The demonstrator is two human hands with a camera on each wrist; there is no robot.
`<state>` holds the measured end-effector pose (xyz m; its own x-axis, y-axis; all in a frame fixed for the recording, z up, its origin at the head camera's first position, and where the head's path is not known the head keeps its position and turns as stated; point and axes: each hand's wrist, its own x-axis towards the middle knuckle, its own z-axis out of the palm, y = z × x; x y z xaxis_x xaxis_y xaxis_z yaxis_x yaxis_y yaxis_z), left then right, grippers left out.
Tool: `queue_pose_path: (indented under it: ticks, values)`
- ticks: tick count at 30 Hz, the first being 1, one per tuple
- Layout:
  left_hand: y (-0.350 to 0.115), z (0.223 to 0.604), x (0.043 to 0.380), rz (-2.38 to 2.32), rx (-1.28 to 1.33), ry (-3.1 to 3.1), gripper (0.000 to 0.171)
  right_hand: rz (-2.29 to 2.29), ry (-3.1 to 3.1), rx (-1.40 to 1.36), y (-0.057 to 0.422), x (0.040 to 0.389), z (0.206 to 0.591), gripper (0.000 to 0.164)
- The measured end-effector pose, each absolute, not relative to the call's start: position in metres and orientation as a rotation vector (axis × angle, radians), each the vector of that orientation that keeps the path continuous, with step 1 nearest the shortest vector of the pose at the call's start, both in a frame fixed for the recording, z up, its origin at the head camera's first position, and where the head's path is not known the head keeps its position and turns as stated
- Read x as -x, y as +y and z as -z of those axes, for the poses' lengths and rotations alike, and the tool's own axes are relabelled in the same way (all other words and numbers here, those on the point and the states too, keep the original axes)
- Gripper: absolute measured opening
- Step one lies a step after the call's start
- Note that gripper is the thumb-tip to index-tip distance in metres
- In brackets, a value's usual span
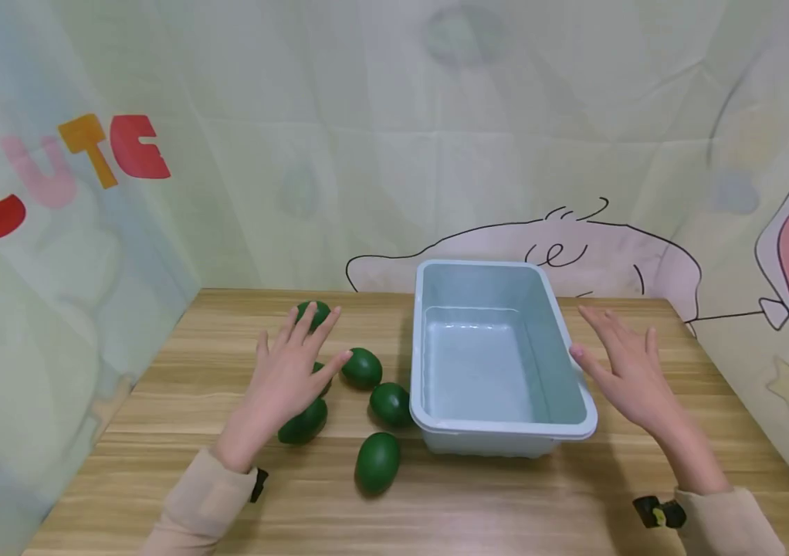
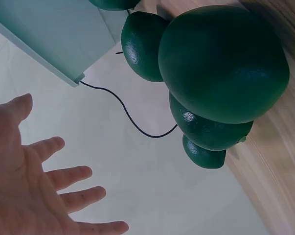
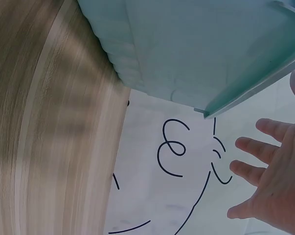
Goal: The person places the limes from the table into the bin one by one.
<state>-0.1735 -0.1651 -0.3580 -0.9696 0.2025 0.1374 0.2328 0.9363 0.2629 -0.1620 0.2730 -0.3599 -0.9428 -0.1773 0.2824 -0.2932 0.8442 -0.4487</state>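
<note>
All fingers (image 2: 83,198) spread
Left hand (image 1: 286,377) above glossy dark-green oval fruits (image 1: 377,463), right hand (image 1: 627,374) beside pale-blue rectangular plastic tub (image 1: 481,371); only head view shows “CUTE” lettering (image 1: 89,143), tub's ten o'clock.

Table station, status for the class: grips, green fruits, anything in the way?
Left grip holding nothing, near green fruits; right grip holding nothing, beside blue tub. Fruits on table, outside tub. Tub stands between fruits and right grip.

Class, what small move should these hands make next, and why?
Probably bring the left hand to one of the green fruits and grip it: that hand is spread and holds nothing, and every visible fruit lies on the table outside the tub.
</note>
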Motion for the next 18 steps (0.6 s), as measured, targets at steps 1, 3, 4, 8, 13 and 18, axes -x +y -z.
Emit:
queue_pose_path:
  ticks: [1,3,4,8,13,18]
  values:
    - [-0.1651,0.3585,0.1732,0.422,0.336,-2.983,0.07,-0.743,-2.79,-0.361,0.273,0.1615,0.3603,0.062]
    - [-0.1652,0.3591,0.1728,0.418,0.337,-2.982,0.07,-0.756,-2.788,-0.357,0.2729,0.1604,0.3613,0.062]
    - [-0.1652,0.3593,0.1724,0.422,0.337,-2.98,0.069,-0.761,-2.786,-0.354,0.2728,0.16,0.3618,0.062]
    - [-0.1648,0.3598,0.1712,0.423,0.342,-2.964,0.069,-0.795,-2.777,-0.358,0.272,0.1591,0.3635,0.061]
    - [-0.1637,0.3618,0.1687,0.415,0.347,-2.948,0.068,-0.847,-2.766,-0.365,0.2711,0.1584,0.3635,0.062]
    - [-0.163,0.3628,0.1659,0.419,0.344,-2.936,0.068,-0.876,-2.773,-0.35,0.2696,0.1584,0.3624,0.063]
